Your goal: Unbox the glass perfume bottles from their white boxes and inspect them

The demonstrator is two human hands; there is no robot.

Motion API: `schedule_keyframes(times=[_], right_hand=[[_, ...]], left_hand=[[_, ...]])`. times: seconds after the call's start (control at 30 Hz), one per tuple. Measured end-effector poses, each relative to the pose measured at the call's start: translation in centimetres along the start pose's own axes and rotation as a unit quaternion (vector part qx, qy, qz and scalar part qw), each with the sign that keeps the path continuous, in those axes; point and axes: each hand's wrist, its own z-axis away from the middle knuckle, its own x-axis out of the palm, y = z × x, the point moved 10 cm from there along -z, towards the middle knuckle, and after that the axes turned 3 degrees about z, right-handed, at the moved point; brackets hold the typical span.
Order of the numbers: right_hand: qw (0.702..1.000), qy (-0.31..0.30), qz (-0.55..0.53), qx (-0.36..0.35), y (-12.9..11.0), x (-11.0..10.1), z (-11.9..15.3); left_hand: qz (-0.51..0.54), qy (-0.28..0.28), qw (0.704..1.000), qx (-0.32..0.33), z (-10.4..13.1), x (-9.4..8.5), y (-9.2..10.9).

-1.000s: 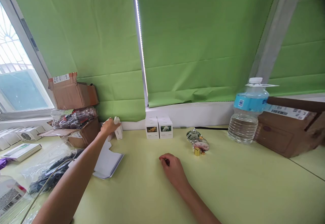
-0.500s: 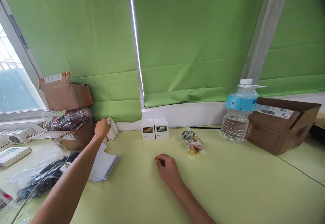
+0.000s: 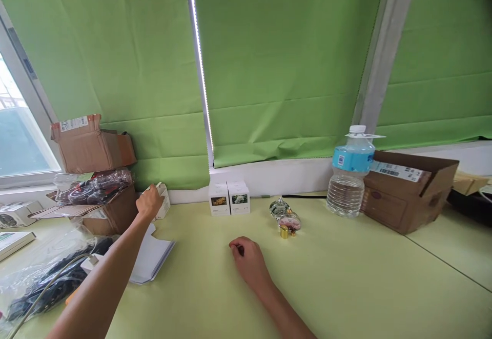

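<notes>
My left hand reaches to the back left beside the stacked cartons. Its fingers are closed on a small white box that stands tilted against the wall edge; the hand hides part of it. My right hand rests on the table, fingers curled, with nothing visible in them. Beyond it stand two small white boxes side by side, one with a yellow-flower picture and one with a white-flower picture. To its right are a clear ornate glass bottle, a round pinkish-labelled bottle and a gold cap.
A large water bottle and an open brown carton stand at the right. At the left are a stacked carton, plastic-wrapped items, a bag with dark contents and white papers under my left forearm.
The view has shifted a little to the right, so things appear further left. My left hand has moved slightly down and left across the small white box, showing more of it. My right hand stays put.
</notes>
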Motion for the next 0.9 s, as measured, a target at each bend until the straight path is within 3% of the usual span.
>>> schedule_keyframes(times=[0.17, 0.33, 0.47, 0.63, 0.77, 0.9], right_hand=[[1.0, -0.003, -0.002, 0.007, 0.1, 0.0, 0.1], [1.0, -0.006, 0.007, 0.014, 0.2, 0.1, 0.0], [1.0, -0.001, 0.012, 0.014, 0.0, -0.1, 0.1], [1.0, 0.007, 0.019, 0.009, -0.3, -0.3, 0.3], [1.0, 0.01, 0.022, 0.006, -0.3, -0.3, 0.3], [1.0, 0.011, 0.022, 0.01, -0.2, -0.2, 0.3]], left_hand=[[0.004, 0.055, 0.997, 0.048, 0.9, -2.8, 1.7], [0.038, 0.088, 0.979, 0.178, 3.4, -4.2, 6.8], [0.075, 0.082, 0.952, 0.285, 6.9, -3.0, 12.4], [0.117, 0.067, 0.911, 0.391, 12.4, 0.0, 18.2], [0.144, 0.071, 0.904, 0.396, 15.2, 1.8, 19.7], [0.168, 0.081, 0.904, 0.384, 16.2, 1.9, 19.4]])
